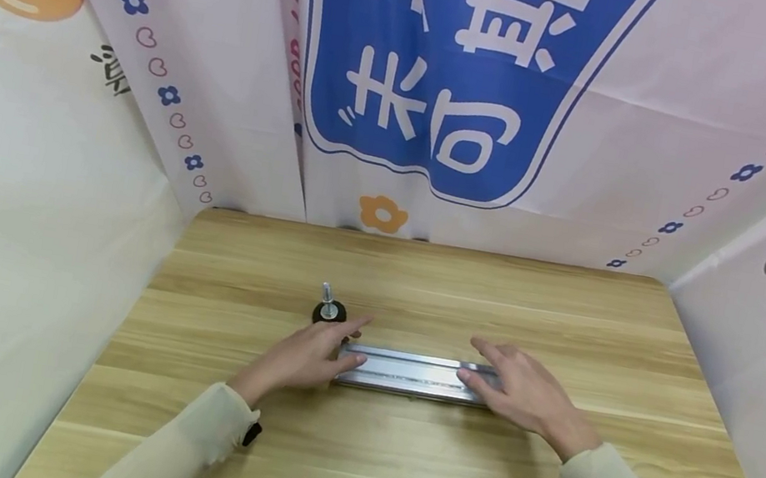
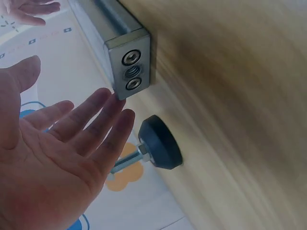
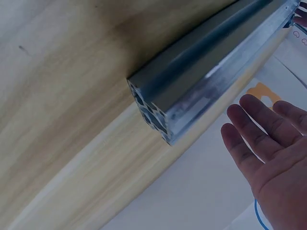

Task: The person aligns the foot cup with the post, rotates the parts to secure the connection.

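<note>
A silvery aluminium profile [image 1: 410, 372] lies crosswise on the wooden table. At its left end is my left hand [image 1: 304, 359], fingers extended; in the left wrist view the fingertips are at or very near the end plate [image 2: 118, 62], which bears two bolts and a threaded hole. Over the right end hovers my right hand [image 1: 523, 391], its fingers straight. The right wrist view shows a gap between those fingers and the profile's bare, slotted end [image 3: 149, 114]. Just beyond the left hand stands a black levelling foot [image 2: 160, 142] with its threaded stud upright.
The wood-grain table [image 1: 391, 460] ends at a cloth backdrop [image 1: 568, 177] with blue and white lettering. White cloth walls flank the table on both sides. A black item [image 1: 252, 433] sits at the left sleeve's cuff.
</note>
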{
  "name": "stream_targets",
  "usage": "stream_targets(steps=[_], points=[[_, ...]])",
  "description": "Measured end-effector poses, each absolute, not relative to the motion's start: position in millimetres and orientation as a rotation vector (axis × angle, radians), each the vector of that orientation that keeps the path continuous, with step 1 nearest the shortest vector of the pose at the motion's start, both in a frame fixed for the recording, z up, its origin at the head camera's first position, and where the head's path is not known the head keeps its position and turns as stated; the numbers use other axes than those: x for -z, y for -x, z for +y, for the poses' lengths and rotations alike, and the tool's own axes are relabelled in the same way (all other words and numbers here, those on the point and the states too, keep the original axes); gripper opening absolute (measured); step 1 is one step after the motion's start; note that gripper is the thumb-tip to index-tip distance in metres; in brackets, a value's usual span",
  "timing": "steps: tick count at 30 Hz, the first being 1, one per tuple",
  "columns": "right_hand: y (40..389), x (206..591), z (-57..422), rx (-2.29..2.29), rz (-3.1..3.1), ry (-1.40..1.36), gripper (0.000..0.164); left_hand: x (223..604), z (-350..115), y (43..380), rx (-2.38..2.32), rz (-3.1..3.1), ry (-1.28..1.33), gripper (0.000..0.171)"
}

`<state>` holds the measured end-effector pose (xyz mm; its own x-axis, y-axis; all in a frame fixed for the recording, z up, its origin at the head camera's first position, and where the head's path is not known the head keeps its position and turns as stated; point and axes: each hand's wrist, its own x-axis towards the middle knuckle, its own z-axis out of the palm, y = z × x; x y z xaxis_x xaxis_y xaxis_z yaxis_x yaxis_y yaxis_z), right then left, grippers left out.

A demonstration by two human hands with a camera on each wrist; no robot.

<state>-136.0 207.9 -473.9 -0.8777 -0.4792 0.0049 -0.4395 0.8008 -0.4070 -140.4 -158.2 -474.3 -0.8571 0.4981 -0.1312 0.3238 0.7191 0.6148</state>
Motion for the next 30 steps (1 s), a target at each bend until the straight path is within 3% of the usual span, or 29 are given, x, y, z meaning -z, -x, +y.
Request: stream_targets(steps=[9, 19, 30], points=[[136.1, 487.7, 205.7, 0.613, 2.858, 0.718, 0.071, 485.1, -159.5, 135.9, -0.901, 2.657, -0.559, 0.074], [139.2, 499.2, 211.2, 0.627, 2.845, 0.665, 0.073, 495.9, -155.1, 133.4, -0.857, 2.698, -0.454, 0.113], [143.8, 503.5, 211.1, 0.532, 2.867, 0.634, 0.078, 500.2, -148.0, 131.9, -0.882, 2.735, -0.309, 0.106]])
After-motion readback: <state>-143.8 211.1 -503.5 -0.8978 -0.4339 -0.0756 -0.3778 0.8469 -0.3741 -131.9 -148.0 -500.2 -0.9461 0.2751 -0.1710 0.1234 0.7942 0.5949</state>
